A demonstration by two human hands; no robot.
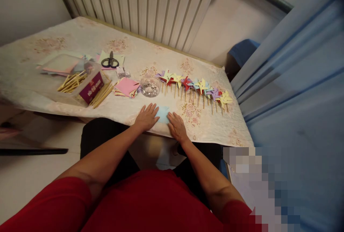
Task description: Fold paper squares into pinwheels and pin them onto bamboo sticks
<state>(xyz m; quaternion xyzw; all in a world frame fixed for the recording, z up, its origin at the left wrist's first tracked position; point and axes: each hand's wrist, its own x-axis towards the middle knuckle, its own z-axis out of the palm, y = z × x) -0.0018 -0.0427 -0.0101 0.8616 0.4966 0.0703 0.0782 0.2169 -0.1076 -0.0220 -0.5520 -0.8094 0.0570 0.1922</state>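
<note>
A small light blue sheet of paper (162,114) lies flat near the table's front edge, between my two hands. My left hand (146,117) rests on its left side with the fingers stretched out. At the paper's right edge, my right hand (176,126) lies with its fingers extended and fingertips touching it. Just beyond stands a round clear dish (149,88) of small shiny pieces. Left of the dish sits a stack of coloured paper squares (127,88), pink on top. Several paper pinwheels (201,85) on wooden sticks lie in a row at the right.
A clear plastic box (92,88) with a purple label holds wooden sticks; more sticks (103,94) lie beside it. Black-handled scissors (110,61) rest on paper behind small boxes (123,71). A radiator (139,6) stands behind the table (88,33); a blue curtain (295,92) hangs at right.
</note>
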